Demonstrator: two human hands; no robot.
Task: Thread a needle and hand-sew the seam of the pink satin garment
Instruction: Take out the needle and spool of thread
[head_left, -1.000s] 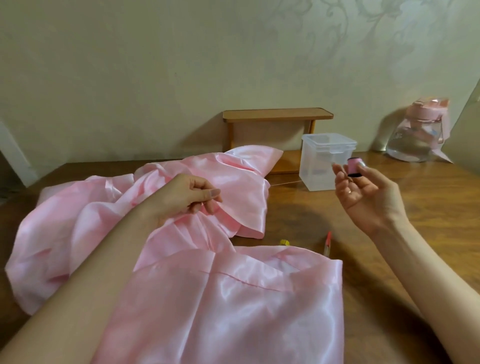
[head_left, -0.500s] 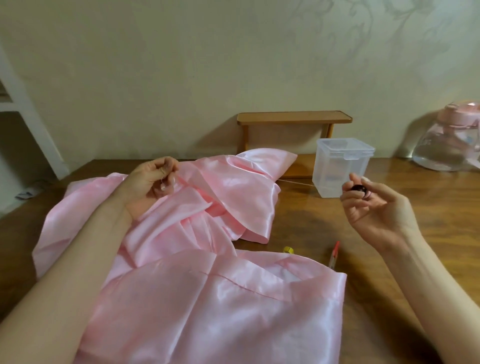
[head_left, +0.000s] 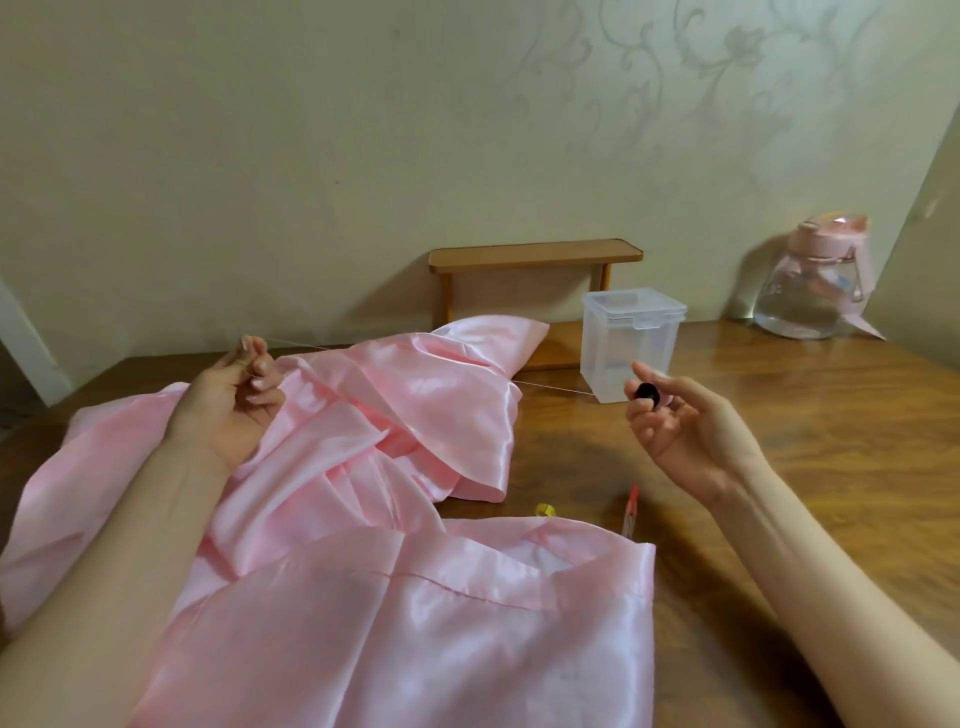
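The pink satin garment (head_left: 395, 597) lies spread over the wooden table from the left to the near middle, a stitched seam line across its near panel. My left hand (head_left: 236, 395) hovers over its far left part and pinches the end of a thin thread (head_left: 550, 388). That thread runs taut to the right, to a small thread spool (head_left: 647, 392) with a dark end. My right hand (head_left: 675, 421) holds this spool between thumb and fingertips, palm up, above bare table. No needle is visible.
A clear plastic lidded box (head_left: 631, 343) stands behind the right hand, in front of a small wooden shelf (head_left: 535, 254). A pink-lidded water jug (head_left: 813, 283) is at the far right. A red pen-like tool (head_left: 630, 512) and a small yellow object (head_left: 544, 508) lie at the garment's edge.
My left hand has moved left and away from the right hand, drawing the thread out longer from the spool. The right hand has kept hold of the spool, turning its dark end toward me.
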